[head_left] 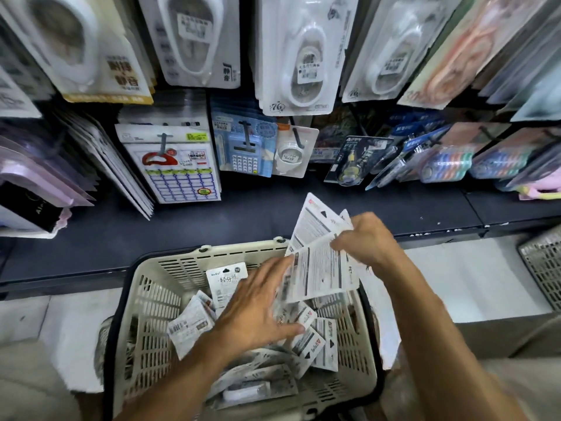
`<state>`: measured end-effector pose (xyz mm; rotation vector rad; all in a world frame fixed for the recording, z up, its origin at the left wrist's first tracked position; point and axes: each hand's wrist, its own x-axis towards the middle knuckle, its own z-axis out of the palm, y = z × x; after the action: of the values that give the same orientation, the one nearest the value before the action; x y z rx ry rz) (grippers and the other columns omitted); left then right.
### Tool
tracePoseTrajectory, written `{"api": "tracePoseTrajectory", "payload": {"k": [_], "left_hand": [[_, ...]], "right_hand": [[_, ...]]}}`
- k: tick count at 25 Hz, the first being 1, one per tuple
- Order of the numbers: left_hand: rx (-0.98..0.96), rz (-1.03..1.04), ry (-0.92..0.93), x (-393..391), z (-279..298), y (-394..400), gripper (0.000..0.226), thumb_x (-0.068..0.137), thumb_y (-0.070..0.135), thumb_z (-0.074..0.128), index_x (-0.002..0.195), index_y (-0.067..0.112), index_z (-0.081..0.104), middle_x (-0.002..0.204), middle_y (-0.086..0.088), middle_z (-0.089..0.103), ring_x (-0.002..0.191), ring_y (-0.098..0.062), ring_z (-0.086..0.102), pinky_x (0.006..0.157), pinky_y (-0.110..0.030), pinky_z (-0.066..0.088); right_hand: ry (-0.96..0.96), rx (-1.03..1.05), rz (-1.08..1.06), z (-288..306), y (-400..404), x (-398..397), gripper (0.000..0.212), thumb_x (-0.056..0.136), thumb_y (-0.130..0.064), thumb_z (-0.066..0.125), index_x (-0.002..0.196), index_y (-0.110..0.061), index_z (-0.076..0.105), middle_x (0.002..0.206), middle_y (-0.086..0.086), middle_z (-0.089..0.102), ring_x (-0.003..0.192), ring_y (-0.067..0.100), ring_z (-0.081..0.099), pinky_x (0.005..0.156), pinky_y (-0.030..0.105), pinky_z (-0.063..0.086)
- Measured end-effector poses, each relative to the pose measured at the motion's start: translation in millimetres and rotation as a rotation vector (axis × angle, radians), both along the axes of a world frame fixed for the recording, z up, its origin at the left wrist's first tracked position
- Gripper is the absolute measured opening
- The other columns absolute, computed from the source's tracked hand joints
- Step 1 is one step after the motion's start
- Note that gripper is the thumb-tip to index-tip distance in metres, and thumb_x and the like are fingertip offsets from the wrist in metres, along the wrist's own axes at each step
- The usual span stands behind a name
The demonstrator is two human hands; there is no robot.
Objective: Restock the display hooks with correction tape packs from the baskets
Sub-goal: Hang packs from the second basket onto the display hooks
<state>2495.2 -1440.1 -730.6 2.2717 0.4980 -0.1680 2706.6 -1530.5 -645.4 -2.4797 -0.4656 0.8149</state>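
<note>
Shop display wall fills the top of my view: blister-carded correction tapes hang in a row of hooks up high, w/ a lower row of stationery beneath, incl. a label-sheet pack (179, 168), a blue calculator pack (244, 147) and a small tape pack (293, 151). Below them runs a dark shelf (212, 220), bare along its front edge.

Against that front edge sits a cream plastic basket (158, 287), slotted walls, part-full of loose correction tape packs (191, 325) lying at all angles, backs up.

My right hand (368, 238) is above the basket's far-right corner, fingers pinched on a fanned bundle of packs (318, 262), printed backs facing me. How many it holds I can't tell, approx. three or four. My left hand (258, 311) reaches into the basket w/ fingers spread and mostly straight, fingertips touching the bundle's lower-left edge; it isn't gripping anything.

Progress, as I judge it: early-to-mid. Packs are being gathered and squared up, none of this bundle is on a hook yet. Plenty remains in the basket, and a second grey basket (543, 265) shows at the right edge, contents not visible.
</note>
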Motion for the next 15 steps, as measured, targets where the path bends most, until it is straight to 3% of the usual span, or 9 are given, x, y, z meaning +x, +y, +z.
{"api": "tracePoseTrajectory", "payload": {"k": [2,4,7,9,10,12,14,15], "left_hand": [[0.133,0.016,-0.021,4,7,-23,0.132,0.068,0.071,0.075,0.146,0.053,-0.031,0.167,0.014,-0.005,0.152,-0.010,0.004,0.126,-0.044,0.003],[0.310,0.165,-0.093,7,16,-30,0.125,0.074,0.069,0.071,0.147,0.051,-0.029,0.167,0.006,0.011,0.153,-0.015,0.012,0.126,-0.044,-0.005],[0.391,0.269,-0.326,3,29,-19,0.102,0.073,0.056,0.078,0.154,0.033,0.021,0.145,0.003,0.052,0.133,-0.019,0.047,0.119,-0.042,0.026],[0.387,0.257,-0.446,1,35,-16,0.080,0.073,0.044,0.077,0.143,0.029,0.042,0.128,0.004,0.065,0.114,-0.018,0.061,0.105,-0.039,0.045],[0.358,0.279,-0.470,0,39,-15,0.069,0.073,0.042,0.072,0.136,0.032,0.046,0.119,0.006,0.069,0.103,-0.016,0.065,0.097,-0.037,0.053],[0.177,0.437,-0.458,4,54,-12,0.051,0.071,0.042,0.065,0.119,0.041,0.048,0.095,0.014,0.071,0.079,-0.010,0.066,0.076,-0.030,0.059],[-0.062,0.590,-0.447,10,63,-3,0.044,0.064,0.046,0.070,0.103,0.040,0.050,0.082,0.016,0.070,0.071,-0.004,0.068,0.065,-0.026,0.059],[-0.151,0.632,-0.452,12,66,2,0.044,0.061,0.047,0.075,0.098,0.039,0.052,0.082,0.017,0.071,0.073,-0.001,0.069,0.063,-0.025,0.058]], "right_hand": [[0.268,0.249,-0.166,14,-6,-2,0.018,0.077,0.007,0.065,0.086,-0.009,0.069,0.078,0.011,0.074,0.066,0.026,0.071,0.061,0.033,0.056],[0.402,0.345,-0.205,20,-9,-8,0.026,0.078,0.012,0.059,0.096,-0.005,0.068,0.088,0.018,0.075,0.072,0.032,0.073,0.065,0.038,0.059],[0.549,0.443,-0.289,24,-7,-17,0.015,0.076,0.013,0.052,0.079,0.004,0.063,0.080,0.025,0.065,0.057,0.031,0.066,0.048,0.029,0.055],[0.616,0.484,-0.291,29,-5,-22,0.011,0.076,0.008,0.052,0.075,0.003,0.062,0.079,0.025,0.063,0.057,0.031,0.064,0.051,0.030,0.054],[0.656,0.476,-0.226,33,-6,-21,0.010,0.079,-0.001,0.054,0.075,0.001,0.063,0.079,0.024,0.063,0.059,0.030,0.063,0.056,0.031,0.055],[0.726,0.473,-0.073,38,-8,-15,0.035,0.093,-0.035,0.053,0.082,-0.006,0.069,0.070,0.013,0.064,0.058,0.023,0.060,0.063,0.032,0.051],[0.708,0.568,-0.164,36,-10,-5,0.059,0.096,-0.061,0.044,0.080,-0.013,0.075,0.061,0.003,0.056,0.053,0.016,0.049,0.060,0.031,0.043],[0.655,0.641,-0.276,31,-13,-2,0.059,0.096,-0.061,0.044,0.081,-0.014,0.075,0.061,0.001,0.053,0.053,0.015,0.045,0.058,0.030,0.038]]}}
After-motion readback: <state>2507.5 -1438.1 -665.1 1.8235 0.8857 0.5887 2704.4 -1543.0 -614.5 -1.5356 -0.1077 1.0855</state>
